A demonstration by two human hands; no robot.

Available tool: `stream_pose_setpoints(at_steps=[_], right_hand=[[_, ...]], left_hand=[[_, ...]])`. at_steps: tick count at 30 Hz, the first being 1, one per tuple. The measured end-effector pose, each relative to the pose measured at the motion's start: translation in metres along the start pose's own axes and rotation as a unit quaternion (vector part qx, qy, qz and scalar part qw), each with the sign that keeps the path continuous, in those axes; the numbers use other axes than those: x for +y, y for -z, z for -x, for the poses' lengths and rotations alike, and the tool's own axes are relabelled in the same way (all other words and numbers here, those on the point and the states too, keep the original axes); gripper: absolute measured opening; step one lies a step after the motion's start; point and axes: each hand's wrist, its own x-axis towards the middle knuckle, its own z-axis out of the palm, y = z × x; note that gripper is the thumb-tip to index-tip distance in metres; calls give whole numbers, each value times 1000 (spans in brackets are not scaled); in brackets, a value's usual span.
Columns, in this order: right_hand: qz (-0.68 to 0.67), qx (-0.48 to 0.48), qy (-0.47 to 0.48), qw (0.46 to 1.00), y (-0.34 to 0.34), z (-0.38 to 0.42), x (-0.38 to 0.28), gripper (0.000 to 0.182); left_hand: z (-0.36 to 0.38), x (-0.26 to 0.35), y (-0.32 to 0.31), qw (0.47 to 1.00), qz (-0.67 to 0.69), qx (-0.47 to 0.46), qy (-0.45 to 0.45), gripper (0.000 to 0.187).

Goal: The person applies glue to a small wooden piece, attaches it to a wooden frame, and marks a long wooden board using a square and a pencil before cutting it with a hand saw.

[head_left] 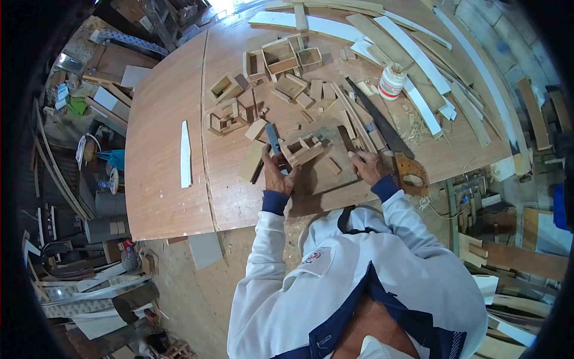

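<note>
My left hand [277, 175] is closed on the near-left side of a small wooden box [306, 154] with notched pieces, at the edge of a dark work board [317, 179]. Beside those fingers a blue-grey flat bar [272, 137] points away from me; its lower end is hidden by the hand. My right hand [369, 167] is curled at the board's right side, by long thin wooden strips [354, 116]. What its fingers hold, if anything, is hidden. A handsaw [411, 173] lies just right of that hand, its blade running away from me.
Several small open wooden boxes [280, 57] and offcuts lie farther back on the table [161, 149]. A white glue jar [391, 82] with a red label stands at the right among shavings. Long white-faced strips [418, 54] cover the far right. One white strip [185, 154] lies left.
</note>
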Motion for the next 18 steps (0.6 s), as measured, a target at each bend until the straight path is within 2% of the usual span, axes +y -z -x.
stream_pose_setpoints(at_steps=[1, 6, 8, 12, 15, 18], right_hand=[[10, -17, -34, 999, 2, 3, -15, 45], [-10, -9, -13, 1000, -6, 2, -10, 46], [-35, 2, -29, 999, -10, 3, -6, 41], [-67, 59, -19, 996, -13, 16, -5, 35], [-58, 58, -27, 996, -6, 26, 5, 30], [-112, 49, -38, 992, -4, 28, 18, 30]], left_hand=[[-1, -1, 1, 998, 58, -3, 23, 102], [-7, -11, 5, 988, 149, -26, 37, 96], [-10, -8, 4, 963, 265, -13, 46, 92], [-32, -12, -3, 957, 288, 5, 39, 87], [-55, -14, -17, 954, 296, 24, 46, 86], [-75, -8, -25, 958, 281, 37, 36, 87]])
